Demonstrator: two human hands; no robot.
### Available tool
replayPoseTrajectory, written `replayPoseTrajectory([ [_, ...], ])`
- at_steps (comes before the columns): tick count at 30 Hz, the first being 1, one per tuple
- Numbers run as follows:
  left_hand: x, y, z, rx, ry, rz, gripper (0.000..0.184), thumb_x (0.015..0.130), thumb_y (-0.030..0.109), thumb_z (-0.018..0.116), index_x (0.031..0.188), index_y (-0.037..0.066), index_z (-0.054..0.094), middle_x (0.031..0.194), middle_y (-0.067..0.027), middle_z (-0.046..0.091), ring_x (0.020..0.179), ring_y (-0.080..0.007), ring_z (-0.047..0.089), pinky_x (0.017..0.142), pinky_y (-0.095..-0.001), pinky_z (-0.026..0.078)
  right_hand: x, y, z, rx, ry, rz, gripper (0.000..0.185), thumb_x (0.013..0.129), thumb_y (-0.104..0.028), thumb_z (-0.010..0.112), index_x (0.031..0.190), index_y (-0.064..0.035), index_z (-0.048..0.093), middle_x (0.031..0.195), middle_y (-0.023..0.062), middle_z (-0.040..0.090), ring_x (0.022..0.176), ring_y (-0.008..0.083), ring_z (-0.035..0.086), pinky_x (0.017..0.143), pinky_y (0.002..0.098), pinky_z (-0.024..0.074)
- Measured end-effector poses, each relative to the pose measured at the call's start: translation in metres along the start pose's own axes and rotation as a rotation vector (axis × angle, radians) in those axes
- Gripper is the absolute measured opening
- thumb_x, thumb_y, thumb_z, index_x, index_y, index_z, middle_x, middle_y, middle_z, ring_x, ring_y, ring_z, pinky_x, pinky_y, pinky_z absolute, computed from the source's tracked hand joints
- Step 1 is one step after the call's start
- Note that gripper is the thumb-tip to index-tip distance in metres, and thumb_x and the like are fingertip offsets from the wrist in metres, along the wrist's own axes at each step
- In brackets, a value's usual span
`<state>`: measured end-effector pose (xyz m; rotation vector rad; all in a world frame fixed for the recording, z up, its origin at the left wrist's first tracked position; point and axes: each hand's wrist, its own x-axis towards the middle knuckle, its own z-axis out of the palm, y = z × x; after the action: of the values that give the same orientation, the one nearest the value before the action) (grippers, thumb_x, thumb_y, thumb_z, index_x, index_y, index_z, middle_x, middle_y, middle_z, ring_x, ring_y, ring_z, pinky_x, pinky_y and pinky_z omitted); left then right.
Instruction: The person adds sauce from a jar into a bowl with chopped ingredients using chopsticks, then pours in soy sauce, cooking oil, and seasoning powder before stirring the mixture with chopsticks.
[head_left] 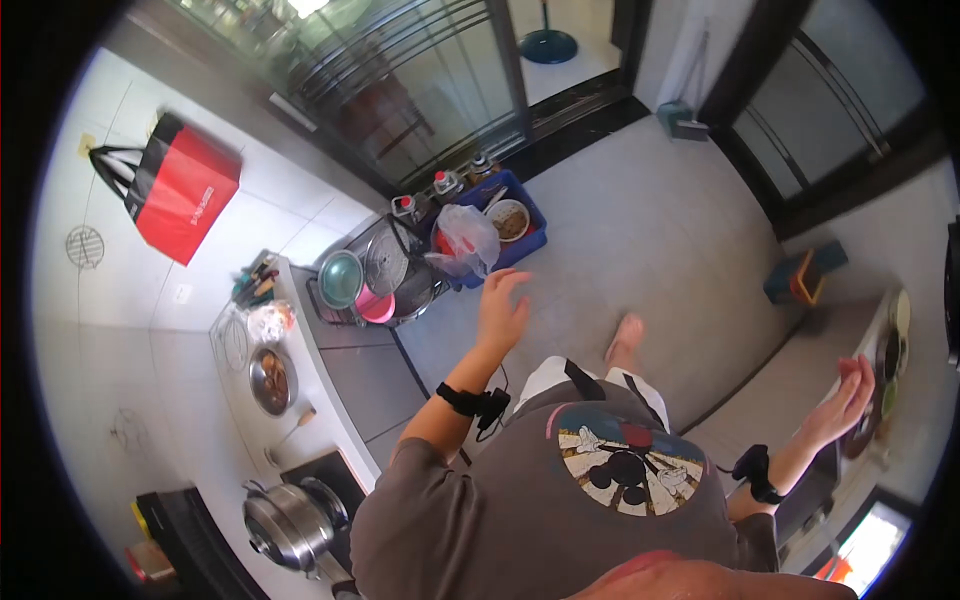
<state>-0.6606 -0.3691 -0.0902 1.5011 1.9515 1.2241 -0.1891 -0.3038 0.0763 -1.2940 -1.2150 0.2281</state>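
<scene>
My left hand (503, 312) is in the air over the floor, holding nothing, its fingers loosely bent and apart. Closest to it is a blue crate (535, 225) with a clear plastic bag (470, 240) and a white bowl (509, 220) of brownish contents. On the other side, my right hand (845, 402) is raised with fingers stretched and nothing in it. It appears beside the right-hand counter, where a round green item (890, 395) and dark dishes sit; whether it touches anything there I cannot tell. Both forearms wear black straps.
Along the left counter (335, 400) are a steel pot (290, 525) by the stove, a metal bowl (270, 380) of food and a wooden-handled utensil (292, 436). A rack holds a green basin (341, 279). A red bag (188, 190) hangs on the wall. Bins (805, 275) stand right.
</scene>
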Motion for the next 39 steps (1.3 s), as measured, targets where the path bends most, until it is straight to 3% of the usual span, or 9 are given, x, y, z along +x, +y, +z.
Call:
replayPoseTrajectory([
  [9,0.027,-0.057,0.004,0.233,0.364,-0.457,0.036,0.071,0.002,0.064,0.106,0.009,0.06,0.112,-0.0168,0.054,0.106,-0.0349,0.052,0.091,-0.0412,0.042,0.13,0.07,0.324,0.17,-0.789,-0.085,0.035,0.1,-0.029,0.042,0.112,-0.0003,0.058,0.098,0.0069,0.06,0.092,0.015,0.056,0.088,0.0283,0.0429],
  [14,0.042,-0.025,0.013,0.418,0.444,-0.543,0.033,0.074,0.004,0.063,0.107,0.011,0.06,0.114,-0.016,0.053,0.106,-0.0334,0.052,0.09,-0.0406,0.043,0.121,0.096,0.55,0.341,-1.325,-0.012,0.031,0.097,-0.027,0.05,0.112,-0.0015,0.058,0.108,0.0049,0.058,0.099,0.0143,0.056,0.09,0.0264,0.0427],
  [17,0.013,-0.047,0.041,0.369,0.552,-0.788,0.032,0.076,0.006,0.062,0.107,0.013,0.06,0.115,-0.0141,0.054,0.109,-0.033,0.052,0.091,-0.0409,0.043,0.062,0.122,0.672,0.437,-1.533,-0.005,0.032,0.096,-0.027,0.051,0.112,-0.0007,0.058,0.108,0.006,0.06,0.099,0.0142,0.056,0.09,0.0267,0.0426],
  [19,0.011,-0.045,0.04,0.433,0.576,-0.954,0.031,0.078,0.008,0.061,0.107,0.015,0.06,0.116,-0.0123,0.054,0.109,-0.0317,0.053,0.09,-0.0411,0.045,0.029,0.087,0.719,0.192,-1.505,-0.328,0.031,0.094,-0.027,0.053,0.106,-0.0004,0.061,0.102,0.0136,0.064,0.096,0.0234,0.059,0.087,0.033,0.0434],
  [21,0.006,-0.072,0.054,0.635,0.614,-0.915,0.028,0.077,0.007,0.061,0.105,0.014,0.061,0.111,-0.0112,0.056,0.103,-0.0305,0.056,0.084,-0.0391,0.049,-0.008,0.099,0.775,0.136,-1.508,-0.4,0.03,0.092,-0.032,0.054,0.098,-0.0036,0.063,0.096,0.0151,0.063,0.091,0.0304,0.059,0.081,0.0367,0.0452],
  [23,0.032,-0.086,0.048,0.355,0.587,-1.127,0.027,0.077,0.006,0.061,0.104,0.013,0.062,0.108,-0.0112,0.057,0.101,-0.031,0.056,0.083,-0.0378,0.048,-0.048,0.106,0.822,0.008,-1.567,-0.363,0.032,0.087,-0.036,0.058,0.095,-0.0061,0.063,0.09,0.0149,0.064,0.087,0.0306,0.061,0.077,0.039,0.0463],
  [25,0.072,-0.096,0.051,0.278,0.558,-1.106,0.025,0.079,0.006,0.059,0.104,0.011,0.062,0.106,-0.0108,0.058,0.099,-0.028,0.057,0.082,-0.0362,0.049,-0.09,0.133,0.871,-0.088,-1.628,-0.323,0.032,0.083,-0.037,0.062,0.089,-0.006,0.063,0.086,0.0141,0.064,0.086,0.03,0.061,0.076,0.0398,0.0464],
  [30,0.132,-0.123,0.071,0.29,0.501,-1.052,0.022,0.082,0.005,0.055,0.103,0.007,0.061,0.101,-0.0109,0.059,0.091,-0.0244,0.059,0.077,-0.0333,0.05,-0.195,0.215,0.965,-0.365,-1.773,-0.498,0.041,0.081,-0.041,0.064,0.104,-0.0077,0.057,0.097,0.0158,0.063,0.095,0.0333,0.061,0.079,0.043,0.0475],
  [39,0.116,-0.135,0.2,-0.144,0.918,-1.72,0.015,0.081,0.006,0.059,0.095,0.004,0.064,0.095,-0.0109,0.062,0.086,-0.0214,0.061,0.073,-0.0317,0.05,-0.345,0.305,1.072,-0.725,-1.923,-0.555,0.05,0.085,-0.047,0.057,0.112,-0.0063,0.047,0.099,0.0211,0.064,0.094,0.038,0.062,0.08,0.0463,0.0486],
])
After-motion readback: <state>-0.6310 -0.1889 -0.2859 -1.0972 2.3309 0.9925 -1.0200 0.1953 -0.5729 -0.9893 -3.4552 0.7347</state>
